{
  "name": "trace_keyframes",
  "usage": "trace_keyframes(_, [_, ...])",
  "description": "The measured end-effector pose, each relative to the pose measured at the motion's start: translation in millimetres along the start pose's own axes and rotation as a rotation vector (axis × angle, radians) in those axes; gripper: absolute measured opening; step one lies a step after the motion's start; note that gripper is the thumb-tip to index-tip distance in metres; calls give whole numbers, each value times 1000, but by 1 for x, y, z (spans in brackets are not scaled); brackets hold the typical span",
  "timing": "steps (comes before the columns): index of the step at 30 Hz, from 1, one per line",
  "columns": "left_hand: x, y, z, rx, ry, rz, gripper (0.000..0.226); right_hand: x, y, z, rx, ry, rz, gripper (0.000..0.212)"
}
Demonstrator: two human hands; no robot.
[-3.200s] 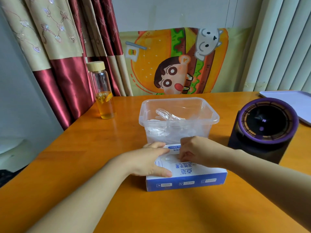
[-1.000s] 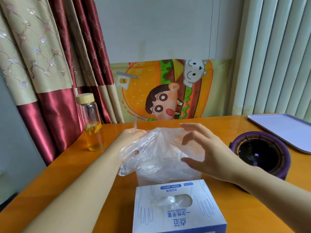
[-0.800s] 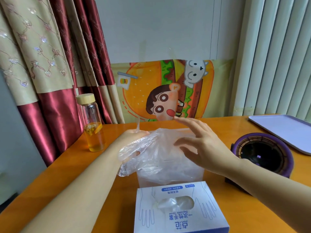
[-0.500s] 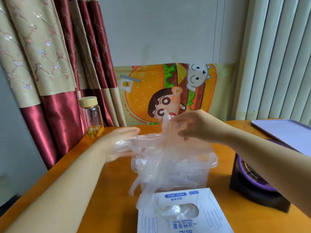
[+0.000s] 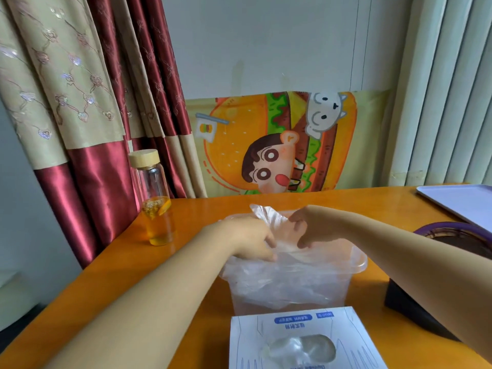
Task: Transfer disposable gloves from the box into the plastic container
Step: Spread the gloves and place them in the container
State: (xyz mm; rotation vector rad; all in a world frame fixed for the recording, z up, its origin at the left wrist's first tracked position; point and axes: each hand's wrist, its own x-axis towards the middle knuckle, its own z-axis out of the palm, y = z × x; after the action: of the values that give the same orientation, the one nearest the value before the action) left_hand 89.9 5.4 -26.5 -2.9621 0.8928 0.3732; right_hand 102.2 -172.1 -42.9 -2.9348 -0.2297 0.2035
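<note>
Orange desk (image 5: 186,209), cartoon poster (image 5: 271,145) behind. The glove (image 5: 266,213) is now down at the plastic container (image 5: 359,262) mouth; half a second ago it hung stretched above. My left hand (image 5: 247,241) and right hand (image 5: 311,227) both pinch its film, fingers curled. The box (image 5: 245,339) sits nearest me. This transfer looks nearly done; only the release remains.

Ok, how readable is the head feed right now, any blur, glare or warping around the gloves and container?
Head view: soft, left hand and right hand slightly smeared where they hold the gloves; clear film against the clear plastic container gives little contrast, so edges merge; daylight sheen on the table near its far edge; wide-angle bowing in curtain and blinds.
</note>
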Motion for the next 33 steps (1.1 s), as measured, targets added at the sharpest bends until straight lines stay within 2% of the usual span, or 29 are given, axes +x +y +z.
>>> trace_keyframes(4, [22, 0, 4, 115, -204, -28, 43, 10, 5, 13, -293, 12, 35, 76])
trace_keyframes(7, [37, 1, 12, 188, -276, -23, 45, 3, 7, 16, -464, -10, 35, 76])
trace_keyframes(10, [50, 3, 25, 199, -339, -38, 45, -6, 3, 15, -679, 135, -48, 64])
trace_keyframes(12, [55, 5, 30, 204, -386, -60, 49, -5, 2, 17, -711, 214, -132, 54])
trace_keyframes(14, [56, 8, 31, 203, -414, -94, 54, -2, 0, 19, -636, 113, -161, 49])
trace_keyframes(17, [58, 9, 37, 270, -450, -69, 40, 7, 2, 30, -500, -263, -88, 48])
trace_keyframes(18, [58, 9, 39, 287, -460, -68, 40, 10, 4, 34, -499, -338, -78, 46])
trace_keyframes(21, [55, 10, 37, 232, -467, -65, 47, 12, 10, 39, -463, -382, -75, 41])
trace_keyframes(24, [47, 11, 24, 202, -412, -50, 54, -1, 6, 25, -338, -307, -78, 51])
trace_keyframes(27, [37, 6, 6, 118, -295, -61, 49, -17, 3, 8, -212, -150, -114, 60])
trace_keyframes(31, [15, -6, -5, -165, -73, -4, 34, -47, -4, -5, -32, 138, -226, 36])
trace_keyframes(33, [2, -13, -5, -355, 47, 29, 29, -68, -12, -6, 23, 216, -305, 25])
